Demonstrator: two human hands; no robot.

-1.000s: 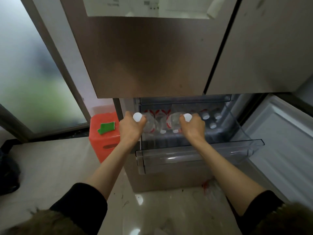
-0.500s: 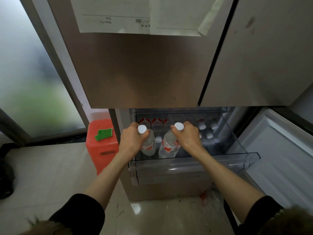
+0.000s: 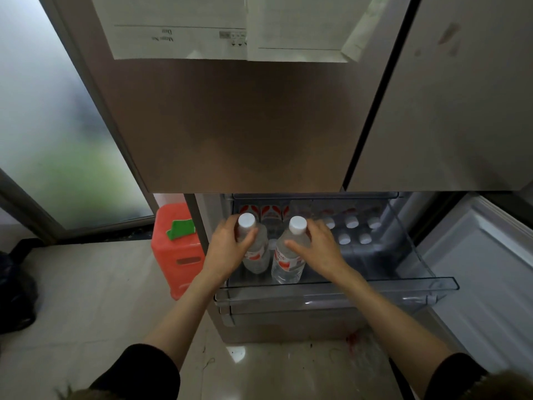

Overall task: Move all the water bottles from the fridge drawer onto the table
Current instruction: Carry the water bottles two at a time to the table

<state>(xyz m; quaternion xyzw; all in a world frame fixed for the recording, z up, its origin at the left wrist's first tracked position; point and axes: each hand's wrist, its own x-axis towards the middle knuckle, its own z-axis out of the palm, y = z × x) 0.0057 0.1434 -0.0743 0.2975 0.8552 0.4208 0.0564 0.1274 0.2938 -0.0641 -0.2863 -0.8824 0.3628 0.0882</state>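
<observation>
While gripping one bottle apiece over the pulled-out fridge drawer (image 3: pixel 331 295): left hand (image 3: pixel 227 251) wrapped around the neck and shoulder of the left bottle (image 3: pixel 255 255), thumb curled across its front just under the white cap (image 3: pixel 246 220); right hand (image 3: pixel 320 249) wrapped around the right bottle (image 3: pixel 287 262) from its right side, thumb lying across the shoulder below that bottle's white cap (image 3: pixel 298 224). Fingers (image 3: pixel 313 226) of the right hand curled behind the neck, mostly hidden. Both bottles clear, red-labelled, held close side by side, bases angled toward the drawer's front wall; impossible to tell whether the bases touch the drawer floor.

Further back and to the right inside the same clear plastic drawer: a cluster of other bottles (image 3: pixel 352 230), seen mainly as white caps, with red labels showing along the back row. Drawer front lip jutting out past the fridge body, below the closed brown upper door (image 3: pixel 230 125). Sheets of paper (image 3: pixel 219 27) stuck at the top of that door. Open lower door panel (image 3: pixel 476 269) off to the right.

Left of the fridge: a red plastic stool (image 3: pixel 176 255) on the pale tiled floor (image 3: pixel 86 284), with a green object (image 3: pixel 180 228) lying on its top. Frosted glass door (image 3: pixel 57 125) beyond it, and a dark bag (image 3: pixel 14 290) at the far left edge. Black sleeves (image 3: pixel 144 370) at both forearms.
</observation>
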